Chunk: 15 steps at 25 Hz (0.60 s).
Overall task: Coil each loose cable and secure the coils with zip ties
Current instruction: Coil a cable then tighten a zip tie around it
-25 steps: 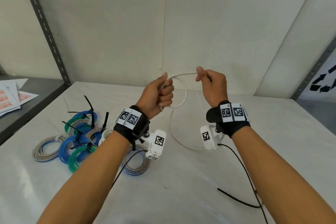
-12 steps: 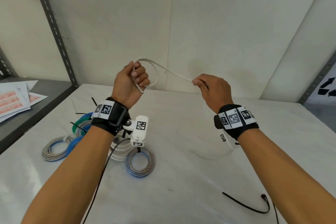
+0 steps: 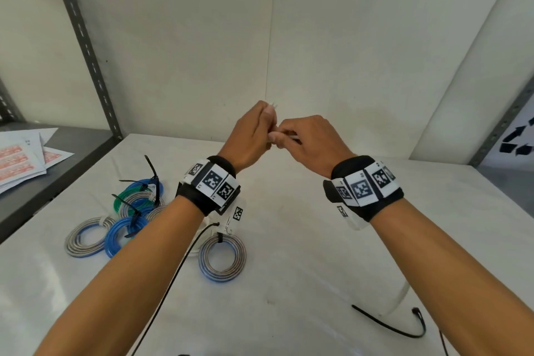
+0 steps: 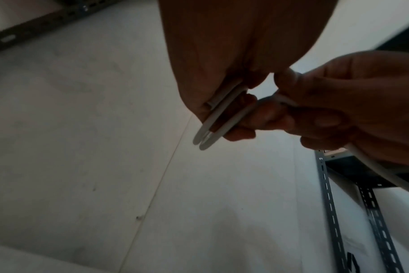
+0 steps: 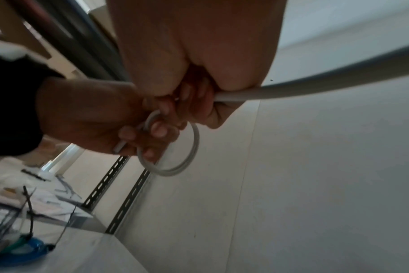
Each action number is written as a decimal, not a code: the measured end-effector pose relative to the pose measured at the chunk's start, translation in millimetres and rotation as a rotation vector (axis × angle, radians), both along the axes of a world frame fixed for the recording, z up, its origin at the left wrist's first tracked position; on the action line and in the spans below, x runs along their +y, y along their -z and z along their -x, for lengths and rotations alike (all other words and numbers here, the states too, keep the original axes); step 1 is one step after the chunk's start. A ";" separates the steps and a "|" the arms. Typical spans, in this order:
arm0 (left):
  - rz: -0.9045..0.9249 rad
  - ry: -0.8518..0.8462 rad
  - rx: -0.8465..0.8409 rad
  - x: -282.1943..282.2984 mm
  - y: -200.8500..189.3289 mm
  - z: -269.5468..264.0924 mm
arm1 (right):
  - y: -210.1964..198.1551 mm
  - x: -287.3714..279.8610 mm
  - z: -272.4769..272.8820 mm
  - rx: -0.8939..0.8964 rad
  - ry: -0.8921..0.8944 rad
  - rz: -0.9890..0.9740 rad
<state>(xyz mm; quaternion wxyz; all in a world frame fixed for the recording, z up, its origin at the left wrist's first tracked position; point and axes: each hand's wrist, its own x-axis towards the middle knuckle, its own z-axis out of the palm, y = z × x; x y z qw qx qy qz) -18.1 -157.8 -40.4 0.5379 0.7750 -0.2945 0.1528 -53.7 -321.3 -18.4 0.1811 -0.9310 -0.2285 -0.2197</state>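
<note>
- Finished coils (image 3: pixel 115 222), grey, blue and green, several bound with black zip ties, are seen in the lower left of the head view on the counter (image 3: pixel 303 240).
- A white cable (image 5: pixel 175 158) is held raised at frame centre; about two small loops are gripped in the curled left hand (image 3: pixel 248 136).
- The next length is pinched by the right hand (image 3: pixel 312 141), touching the left.
- Coiling is judged partly done; a loose zip tie (image 3: pixel 390 324) waits lower right.
</note>
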 end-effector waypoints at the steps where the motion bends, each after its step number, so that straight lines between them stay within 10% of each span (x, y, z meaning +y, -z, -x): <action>1: -0.048 0.015 -0.006 2.0 -1.3 -1.1 | -2.0 -1.1 3.0 0.042 -0.026 -0.041; 5: -0.102 0.162 0.234 9.5 -5.3 3.6 | -11.9 -7.1 9.0 -0.015 -0.030 -0.159; 15: 0.561 0.497 0.830 1.1 2.4 20.3 | 19.0 11.7 2.7 -0.108 0.016 -0.580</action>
